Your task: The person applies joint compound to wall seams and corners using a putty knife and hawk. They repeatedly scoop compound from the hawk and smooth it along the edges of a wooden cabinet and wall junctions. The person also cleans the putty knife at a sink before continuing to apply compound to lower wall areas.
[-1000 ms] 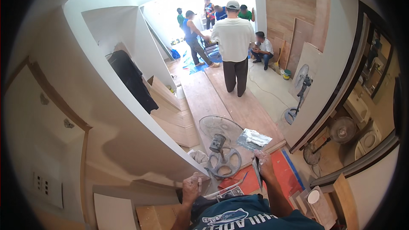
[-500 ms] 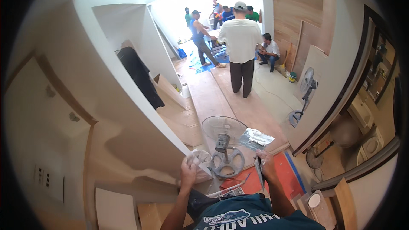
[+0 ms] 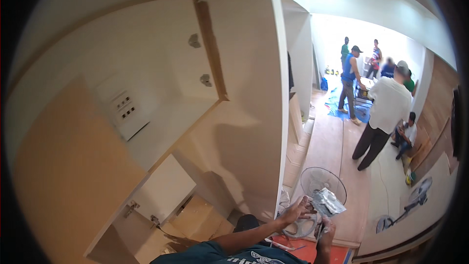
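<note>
My left hand [image 3: 297, 210] reaches across from the left with its fingers apart, holding nothing that I can see. Its fingertips come close to a flat grey putty board [image 3: 322, 209]; whether they touch it I cannot tell. White putty [image 3: 332, 202] lies in a thick smear on top of the board. Below the board, my right hand [image 3: 326, 229] is closed on its lower end, and whitish residue shows on the fingers. A slim tool beside that hand's fingers is too small to make out.
A pedestal fan [image 3: 305, 180] stands just beyond my hands. The wall edge [image 3: 279, 132] rises to the left, with an open white cabinet [image 3: 161, 63] nearer. Red sheeting [image 3: 290, 245] covers the floor below. A person in white [image 3: 390, 101] stands ahead; several others work farther back.
My view has swung left, bringing the cabinet into fuller sight. My left hand has left the wall edge and come over to the putty board, its fingers now spread.
</note>
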A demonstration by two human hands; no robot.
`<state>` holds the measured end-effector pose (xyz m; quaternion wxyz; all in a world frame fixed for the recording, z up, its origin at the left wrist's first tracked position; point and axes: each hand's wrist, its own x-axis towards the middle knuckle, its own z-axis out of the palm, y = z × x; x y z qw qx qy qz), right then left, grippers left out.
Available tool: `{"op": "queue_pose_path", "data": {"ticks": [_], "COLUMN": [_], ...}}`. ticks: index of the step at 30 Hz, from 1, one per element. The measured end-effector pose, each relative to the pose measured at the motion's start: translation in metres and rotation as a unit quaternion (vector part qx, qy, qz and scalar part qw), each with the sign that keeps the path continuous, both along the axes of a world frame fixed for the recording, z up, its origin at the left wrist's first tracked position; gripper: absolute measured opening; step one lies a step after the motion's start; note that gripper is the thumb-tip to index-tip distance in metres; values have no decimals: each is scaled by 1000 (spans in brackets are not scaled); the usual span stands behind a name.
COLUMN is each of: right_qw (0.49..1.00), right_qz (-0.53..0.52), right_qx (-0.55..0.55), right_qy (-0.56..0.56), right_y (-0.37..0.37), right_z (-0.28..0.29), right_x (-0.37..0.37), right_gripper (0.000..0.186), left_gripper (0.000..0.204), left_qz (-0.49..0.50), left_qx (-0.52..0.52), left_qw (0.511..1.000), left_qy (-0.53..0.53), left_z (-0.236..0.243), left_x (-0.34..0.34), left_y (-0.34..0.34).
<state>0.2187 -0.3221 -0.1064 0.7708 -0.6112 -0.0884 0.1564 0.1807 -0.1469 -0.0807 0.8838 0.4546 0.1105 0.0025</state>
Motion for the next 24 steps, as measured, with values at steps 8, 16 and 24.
{"op": "queue_pose_path", "data": {"ticks": [8,16,24], "right_qw": [991,784,880], "right_qz": [120,12,424], "right_qx": [10,-120,-154], "right_qy": [-63,-609,-147], "right_y": [75,122,85], "right_z": [53,31,55], "right_x": [-23,-40,-42], "right_gripper": [33,23,41], "left_gripper": [70,57,47], "left_qz": [272,330,455], "left_qx": [12,-165,-193], "left_qw": [951,918,866], "left_qy": [-143,-144,-81], "left_z": [42,31,19], "left_x": [-32,-94,-86], "left_y": [1,60,34]}}
